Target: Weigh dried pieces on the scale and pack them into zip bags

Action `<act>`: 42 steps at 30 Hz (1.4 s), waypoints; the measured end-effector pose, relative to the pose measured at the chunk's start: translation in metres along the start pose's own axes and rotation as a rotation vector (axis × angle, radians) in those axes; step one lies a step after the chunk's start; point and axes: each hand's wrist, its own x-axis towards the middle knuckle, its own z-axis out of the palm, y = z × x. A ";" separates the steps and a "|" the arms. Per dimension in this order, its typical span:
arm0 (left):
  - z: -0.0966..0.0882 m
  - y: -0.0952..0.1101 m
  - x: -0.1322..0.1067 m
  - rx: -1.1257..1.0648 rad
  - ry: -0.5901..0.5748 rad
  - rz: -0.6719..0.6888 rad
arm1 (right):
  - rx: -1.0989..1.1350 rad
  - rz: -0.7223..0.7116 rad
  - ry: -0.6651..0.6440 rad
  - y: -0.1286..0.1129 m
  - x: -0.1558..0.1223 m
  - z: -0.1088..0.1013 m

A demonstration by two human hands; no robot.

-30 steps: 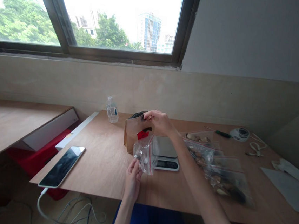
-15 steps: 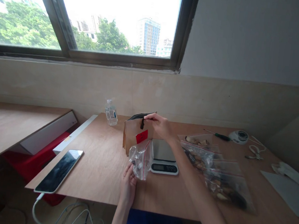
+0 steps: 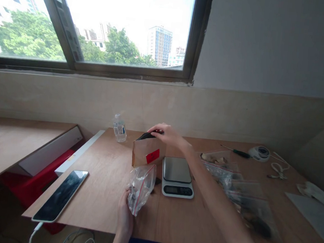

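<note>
Your view into the paper bag [image 3: 140,155], at the centre of the frame, is blocked by its front panel; only a dark strip shows at its mouth. Your right hand [image 3: 168,134] covers part of that rim, fingers bent and thumb close to them, and you cannot tell whether they grip anything. Your left fingers are partly lost behind the clear zip bag [image 3: 143,186], and glare blurs what it contains. Your right forearm crosses the right half and hides part of the filled plastic bags [image 3: 256,211]; its cuff is cut off at the bottom edge. The display on the scale [image 3: 178,170] is too dim to read.

The paper bag is brown and upright, with a red label [image 3: 153,156] on its front. The zip bag is crumpled and see-through, with a red seal line slanting down it.

The zip bag sits just below the centre, its lower left side held in the curled fingers of your left hand [image 3: 126,211]. The paper bag stands above it, under your right hand. A small dark piece [image 3: 157,181] lies between zip bag and scale.
</note>
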 end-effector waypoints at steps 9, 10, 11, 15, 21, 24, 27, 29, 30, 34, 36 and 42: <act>-0.005 0.008 0.002 -0.091 0.170 0.035 | 0.116 0.269 0.636 -0.020 -0.092 0.052; -0.006 0.007 0.001 -0.094 0.164 0.052 | 0.085 0.313 0.528 -0.021 -0.108 0.070; -0.006 0.005 0.001 -0.097 0.160 0.070 | 0.038 0.333 0.379 -0.020 -0.124 0.088; -0.006 0.001 -0.001 -0.118 0.178 0.130 | -0.278 0.391 -0.057 -0.014 -0.160 0.150; -0.007 -0.003 -0.001 -0.109 0.181 0.171 | -0.480 0.448 -0.146 -0.010 -0.159 0.172; -0.008 -0.004 0.000 -0.109 0.189 0.182 | -0.346 0.426 -0.106 -0.009 -0.160 0.167; -0.008 -0.006 0.001 -0.095 0.198 0.192 | -0.053 0.462 0.008 -0.009 -0.153 0.148; -0.008 -0.006 0.001 -0.091 0.209 0.192 | 0.155 0.472 0.117 -0.013 -0.139 0.123; -0.008 -0.006 0.002 -0.088 0.212 0.191 | 0.234 0.457 0.192 -0.016 -0.129 0.108; -0.010 -0.007 0.001 -0.080 0.207 0.186 | 0.304 0.255 0.515 -0.030 -0.072 0.042; -0.010 -0.007 0.001 -0.083 0.202 0.182 | 0.226 0.150 0.537 -0.032 -0.045 0.022; -0.009 -0.005 0.000 -0.144 0.170 0.164 | -0.116 0.072 0.104 -0.014 -0.021 0.029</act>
